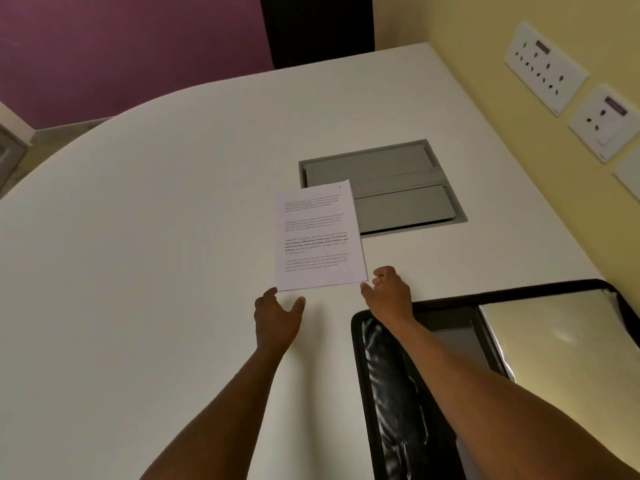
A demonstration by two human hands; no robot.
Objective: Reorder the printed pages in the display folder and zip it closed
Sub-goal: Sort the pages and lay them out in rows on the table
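A stack of printed pages [318, 237] lies flat on the white table [156, 237], text side up, partly over a grey hatch. My left hand [277, 315] rests just below the stack's lower left corner, fingers spread, holding nothing. My right hand [389, 292] is at the lower right corner with fingers loosely curled, its thumb touching the paper's edge. The black zip display folder [433, 375] lies open at the lower right, with glossy plastic sleeves [561, 334] showing inside.
A grey recessed cable hatch [408, 188] is set into the table behind the pages. White wall sockets [545, 67] sit on the yellow wall to the right. The table's curved edge runs along the left, with a purple wall beyond.
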